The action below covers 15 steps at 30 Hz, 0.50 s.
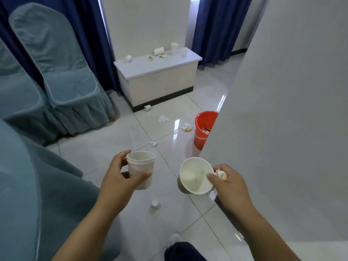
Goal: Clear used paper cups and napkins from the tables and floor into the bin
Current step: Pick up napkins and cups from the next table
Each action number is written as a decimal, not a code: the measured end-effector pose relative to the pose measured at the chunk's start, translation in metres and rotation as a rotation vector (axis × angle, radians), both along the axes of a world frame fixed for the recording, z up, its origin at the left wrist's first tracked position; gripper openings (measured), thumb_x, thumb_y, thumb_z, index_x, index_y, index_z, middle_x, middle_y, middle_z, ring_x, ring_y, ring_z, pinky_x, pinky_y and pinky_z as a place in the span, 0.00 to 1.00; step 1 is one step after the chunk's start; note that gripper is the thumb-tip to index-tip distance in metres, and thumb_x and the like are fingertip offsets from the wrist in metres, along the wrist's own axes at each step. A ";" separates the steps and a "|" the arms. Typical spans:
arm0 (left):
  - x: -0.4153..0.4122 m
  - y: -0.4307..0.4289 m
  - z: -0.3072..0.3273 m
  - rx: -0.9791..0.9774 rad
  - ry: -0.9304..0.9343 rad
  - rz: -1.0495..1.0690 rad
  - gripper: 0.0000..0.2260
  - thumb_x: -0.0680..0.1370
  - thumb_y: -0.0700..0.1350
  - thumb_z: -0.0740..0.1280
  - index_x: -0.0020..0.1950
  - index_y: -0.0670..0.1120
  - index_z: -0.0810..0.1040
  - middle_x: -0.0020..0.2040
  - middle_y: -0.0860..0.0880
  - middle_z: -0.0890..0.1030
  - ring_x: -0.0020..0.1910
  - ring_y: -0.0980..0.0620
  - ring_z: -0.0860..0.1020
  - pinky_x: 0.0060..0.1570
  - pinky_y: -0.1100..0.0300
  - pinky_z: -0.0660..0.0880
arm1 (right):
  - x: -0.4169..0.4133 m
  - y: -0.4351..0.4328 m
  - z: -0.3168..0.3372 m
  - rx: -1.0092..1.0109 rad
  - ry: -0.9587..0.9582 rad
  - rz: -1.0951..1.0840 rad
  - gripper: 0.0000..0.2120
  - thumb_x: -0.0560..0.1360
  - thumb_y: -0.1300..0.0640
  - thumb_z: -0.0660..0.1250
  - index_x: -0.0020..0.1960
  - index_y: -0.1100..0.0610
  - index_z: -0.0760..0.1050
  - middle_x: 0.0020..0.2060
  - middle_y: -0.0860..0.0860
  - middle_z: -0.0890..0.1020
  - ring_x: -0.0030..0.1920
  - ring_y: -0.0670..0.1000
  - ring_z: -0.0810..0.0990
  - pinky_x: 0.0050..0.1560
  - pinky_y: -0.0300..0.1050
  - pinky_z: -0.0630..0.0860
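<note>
Left hand (120, 174) grips one empty white paper cup (140, 169). Right hand (228, 182) clutches another empty cup (194, 176) plus crumpled stained napkin (220, 174). Beyond them, the round red plastic bin (202, 129) holds scraps.

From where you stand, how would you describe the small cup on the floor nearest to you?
Find the white tiled floor between the two hands. Below the cup in the left hand, one small white cup stands alone. It is the piece of litter nearest the person's feet, far from the napkins by the red bin.
</note>
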<state>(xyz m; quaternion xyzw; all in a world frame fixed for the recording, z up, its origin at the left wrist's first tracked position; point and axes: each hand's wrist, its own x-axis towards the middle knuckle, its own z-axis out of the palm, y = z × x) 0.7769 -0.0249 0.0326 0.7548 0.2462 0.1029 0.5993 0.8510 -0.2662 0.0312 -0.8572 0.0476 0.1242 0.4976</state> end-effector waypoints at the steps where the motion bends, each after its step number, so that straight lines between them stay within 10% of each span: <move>1: 0.019 0.007 -0.003 0.003 0.018 -0.019 0.31 0.69 0.43 0.75 0.68 0.53 0.65 0.58 0.53 0.72 0.51 0.52 0.75 0.45 0.61 0.73 | 0.017 0.006 -0.004 -0.036 0.003 0.010 0.02 0.74 0.56 0.67 0.43 0.51 0.75 0.38 0.49 0.80 0.41 0.51 0.79 0.45 0.50 0.79; 15: 0.343 0.107 -0.027 0.052 0.111 -0.082 0.32 0.69 0.41 0.75 0.69 0.51 0.66 0.59 0.53 0.72 0.53 0.49 0.74 0.42 0.61 0.73 | 0.347 0.108 -0.038 -0.088 0.100 0.044 0.03 0.73 0.57 0.66 0.46 0.51 0.76 0.40 0.48 0.79 0.41 0.50 0.78 0.42 0.53 0.79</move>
